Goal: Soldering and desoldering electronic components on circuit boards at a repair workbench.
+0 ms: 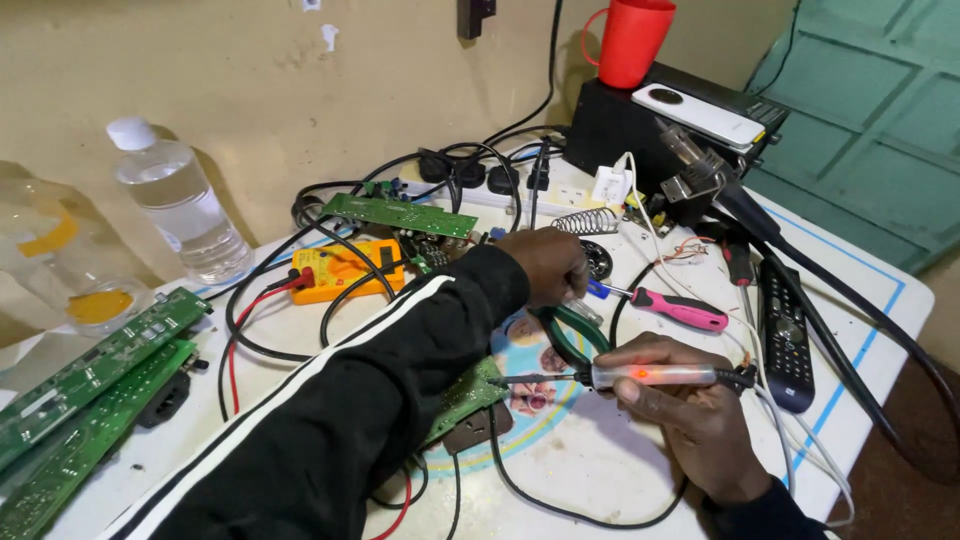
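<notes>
In the head view, the person's right hand point(690, 405) is gripping a translucent soldering iron with a glowing orange light point(640, 376), its tip hovering just beside the green circuit board point(465, 395) lying under the left sleeve. The left hand point(548, 262) is closing around something small by the green-rimmed magnifier point(570, 335); what it holds cannot be told. No finished joint is showing yet, so the soldering is seemingly just starting.
</notes>
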